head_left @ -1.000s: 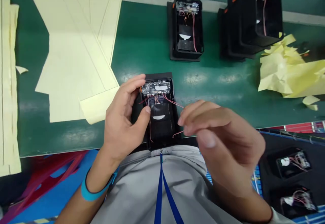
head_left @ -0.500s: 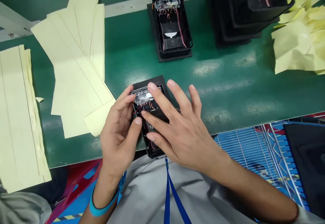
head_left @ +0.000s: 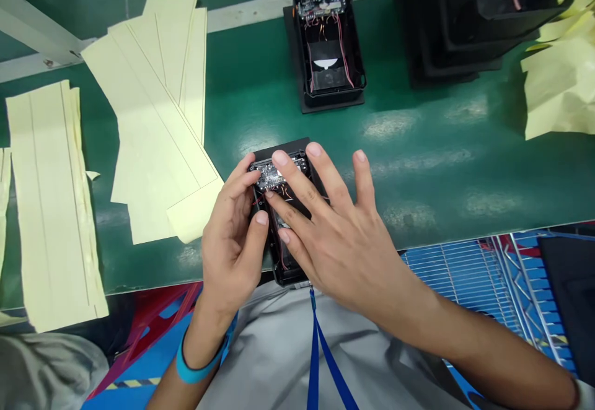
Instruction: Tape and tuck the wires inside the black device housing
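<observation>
An open black casing with a circuit board and thin red wires lies at the near edge of the green table. My left hand grips its left side, thumb and fingers curled onto the board and rim. My right hand lies flat over the casing with fingers stretched out and spread, fingertips resting on the board end and the casing's right rim. Most of the casing's inside is hidden under the two hands.
A second open black casing with wires sits farther back. Stacked black casings stand at the back right beside crumpled yellow paper. Yellow paper sheets and strips cover the left. A blue wire rack is at the lower right.
My right hand came down from a raised pinch on a red wire and spread flat over the casing. The view shifted left and tilted; my left hand stayed on the casing.
</observation>
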